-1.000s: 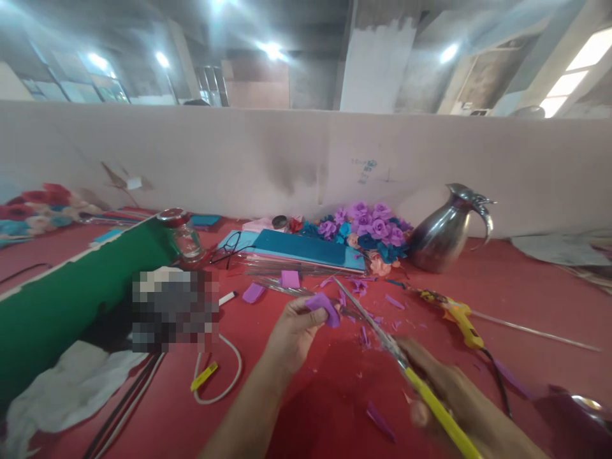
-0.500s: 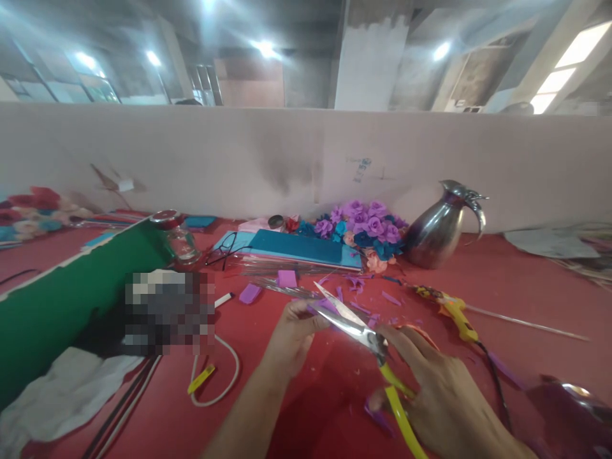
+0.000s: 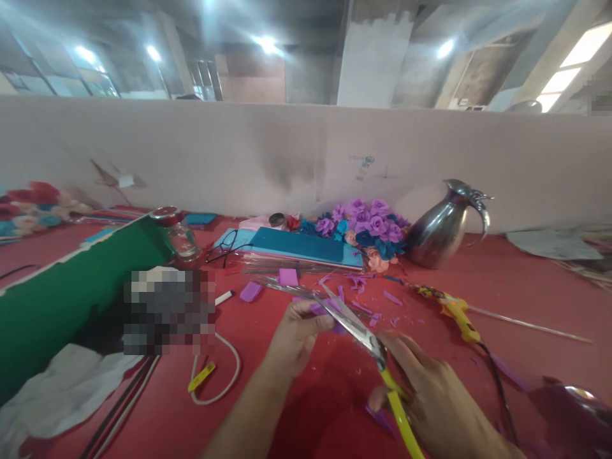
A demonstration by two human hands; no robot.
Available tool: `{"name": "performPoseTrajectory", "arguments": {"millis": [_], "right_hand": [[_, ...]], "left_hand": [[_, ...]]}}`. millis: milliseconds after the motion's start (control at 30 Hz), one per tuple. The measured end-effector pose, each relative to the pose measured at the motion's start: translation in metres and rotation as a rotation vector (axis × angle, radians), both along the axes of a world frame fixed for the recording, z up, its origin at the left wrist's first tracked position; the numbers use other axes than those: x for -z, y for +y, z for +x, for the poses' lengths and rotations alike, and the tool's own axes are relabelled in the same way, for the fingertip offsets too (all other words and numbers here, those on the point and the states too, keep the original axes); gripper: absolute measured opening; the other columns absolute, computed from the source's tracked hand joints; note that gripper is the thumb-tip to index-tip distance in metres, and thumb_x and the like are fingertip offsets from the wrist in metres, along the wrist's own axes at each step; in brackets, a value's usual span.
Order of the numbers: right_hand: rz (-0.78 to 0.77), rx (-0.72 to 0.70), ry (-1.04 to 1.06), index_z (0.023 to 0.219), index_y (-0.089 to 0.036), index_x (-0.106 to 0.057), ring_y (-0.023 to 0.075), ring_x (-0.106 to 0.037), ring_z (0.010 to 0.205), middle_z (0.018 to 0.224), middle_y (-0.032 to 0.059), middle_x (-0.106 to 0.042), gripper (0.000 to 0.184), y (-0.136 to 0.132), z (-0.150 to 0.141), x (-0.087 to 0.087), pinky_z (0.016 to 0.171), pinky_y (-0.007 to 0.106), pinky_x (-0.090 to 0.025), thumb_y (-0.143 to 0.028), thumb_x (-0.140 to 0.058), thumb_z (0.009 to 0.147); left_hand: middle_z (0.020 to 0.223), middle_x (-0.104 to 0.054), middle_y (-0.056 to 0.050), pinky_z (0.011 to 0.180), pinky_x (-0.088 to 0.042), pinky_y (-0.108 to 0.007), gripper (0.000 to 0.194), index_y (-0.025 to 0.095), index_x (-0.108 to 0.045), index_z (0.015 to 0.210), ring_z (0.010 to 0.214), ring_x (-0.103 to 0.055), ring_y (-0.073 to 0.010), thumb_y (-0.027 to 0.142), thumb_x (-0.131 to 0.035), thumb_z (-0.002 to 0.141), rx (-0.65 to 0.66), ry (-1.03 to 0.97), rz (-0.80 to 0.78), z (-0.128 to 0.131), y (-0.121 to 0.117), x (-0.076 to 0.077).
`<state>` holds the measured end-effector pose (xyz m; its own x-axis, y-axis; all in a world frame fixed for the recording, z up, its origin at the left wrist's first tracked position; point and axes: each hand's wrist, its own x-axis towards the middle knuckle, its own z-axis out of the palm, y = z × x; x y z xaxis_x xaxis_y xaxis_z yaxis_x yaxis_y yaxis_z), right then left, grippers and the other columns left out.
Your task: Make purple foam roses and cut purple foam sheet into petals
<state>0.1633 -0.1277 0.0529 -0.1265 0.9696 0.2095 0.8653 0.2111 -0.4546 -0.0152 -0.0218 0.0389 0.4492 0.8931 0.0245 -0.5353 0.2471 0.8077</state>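
Observation:
My left hand [image 3: 297, 341] pinches a small piece of purple paper [image 3: 321, 308] between thumb and fingers. In my right hand [image 3: 421, 389] is a pair of scissors [image 3: 354, 326] with yellow handles, fingers and thumb around the grips. The blades lie across the purple paper, a narrow gap between their tips. Purple scraps [image 3: 375, 319] are strewn on the red table beyond the blades. Two folded purple paper pieces, one a square [image 3: 287, 276] and one a tilted block [image 3: 251, 292], lie past my left hand.
A yellow hot glue gun [image 3: 459, 319] with a clear stick and dark cord lies at right. Behind stand a metal jug [image 3: 437, 229], purple and blue paper flowers [image 3: 368, 220], blue sheets [image 3: 301, 247] and a glass jar [image 3: 179, 237]. A green divider [image 3: 86, 293] edges the left.
The scissor blades have closed partway over the purple paper, and the gap between them is narrower. Both hands stay in nearly the same place.

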Motion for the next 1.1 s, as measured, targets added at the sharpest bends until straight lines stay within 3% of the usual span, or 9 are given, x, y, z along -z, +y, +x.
{"name": "performPoseTrajectory", "arguments": {"millis": [167,300,467,600,667,800,967,1100], "right_hand": [[-0.077,-0.064,0.082,0.121,-0.020,-0.046,0.0179,-0.071,0.069,0.076,0.0020,-0.073,0.045,0.000,0.000,-0.003,0.058,0.024,-0.053,-0.010,-0.041,0.078],[-0.120,-0.075,0.118,0.122,-0.020,-0.044,0.0166,-0.071,0.067,0.074,0.0009,-0.074,0.046,0.000,0.000,0.001,0.060,0.024,-0.053,-0.009,-0.038,0.078],[-0.146,-0.026,0.205,0.124,-0.020,-0.041,0.0175,-0.070,0.066,0.075,0.0019,-0.073,0.040,0.001,0.005,0.008,0.062,0.026,-0.052,-0.013,-0.037,0.084],[-0.080,0.054,0.175,0.116,-0.020,-0.046,0.0168,-0.062,0.048,0.061,-0.0012,-0.066,0.029,0.002,0.013,0.010,0.049,0.023,-0.047,-0.026,-0.040,0.088],[-0.027,0.063,0.129,0.117,-0.020,-0.047,0.0170,-0.060,0.049,0.065,-0.0003,-0.064,0.033,0.002,0.016,0.009,0.046,0.024,-0.045,-0.035,-0.043,0.088],[-0.027,0.082,0.107,0.123,-0.022,-0.047,0.0205,-0.066,0.066,0.090,0.0066,-0.067,0.045,-0.001,0.022,0.006,0.059,0.029,-0.051,-0.045,-0.049,0.084],[-0.029,0.085,0.185,0.120,-0.028,-0.055,0.0200,-0.066,0.063,0.081,0.0047,-0.069,0.043,-0.025,0.036,0.014,0.053,0.027,-0.052,-0.051,-0.042,0.086],[-0.007,0.124,0.152,0.117,-0.037,-0.058,0.0227,-0.068,0.072,0.086,0.0035,-0.071,0.036,-0.045,0.042,0.022,0.053,0.030,-0.054,-0.045,-0.047,0.083]], "left_hand": [[0.063,-0.070,-0.003,0.070,-0.046,-0.028,0.011,0.017,-0.074,0.065,0.064,-0.062,-0.0159,0.021,-0.080,0.056,-0.031,0.011,-0.021,0.000,0.001,0.001],[0.060,-0.068,-0.002,0.069,-0.046,-0.027,0.011,0.016,-0.073,0.061,0.061,-0.059,-0.0139,0.022,-0.081,0.055,-0.037,0.026,-0.057,0.002,0.002,0.003],[0.058,-0.066,-0.001,0.074,-0.046,-0.029,0.011,0.016,-0.072,0.058,0.060,-0.057,-0.0128,0.020,-0.081,0.053,-0.048,0.021,-0.071,0.002,0.003,0.007],[0.059,-0.065,-0.001,0.086,-0.045,-0.036,0.007,0.017,-0.071,0.058,0.062,-0.057,-0.0135,0.019,-0.077,0.060,-0.018,-0.035,-0.027,0.001,0.004,0.009],[0.062,-0.067,-0.001,0.089,-0.044,-0.038,0.007,0.017,-0.071,0.059,0.067,-0.059,-0.0151,0.019,-0.077,0.061,-0.006,-0.062,-0.018,0.001,0.004,0.010],[0.068,-0.070,-0.002,0.091,-0.043,-0.041,0.011,0.018,-0.071,0.059,0.074,-0.063,-0.0187,0.023,-0.081,0.056,-0.017,-0.080,-0.039,0.000,0.005,0.010],[0.067,-0.072,-0.004,0.095,-0.040,-0.044,0.013,0.017,-0.073,0.062,0.074,-0.066,-0.0212,0.025,-0.082,0.055,-0.010,-0.042,-0.013,-0.002,0.009,0.011],[0.066,-0.072,-0.004,0.096,-0.039,-0.046,0.014,0.018,-0.074,0.063,0.081,-0.067,-0.0240,0.026,-0.083,0.054,0.022,-0.032,0.004,-0.005,0.014,0.013]]}}
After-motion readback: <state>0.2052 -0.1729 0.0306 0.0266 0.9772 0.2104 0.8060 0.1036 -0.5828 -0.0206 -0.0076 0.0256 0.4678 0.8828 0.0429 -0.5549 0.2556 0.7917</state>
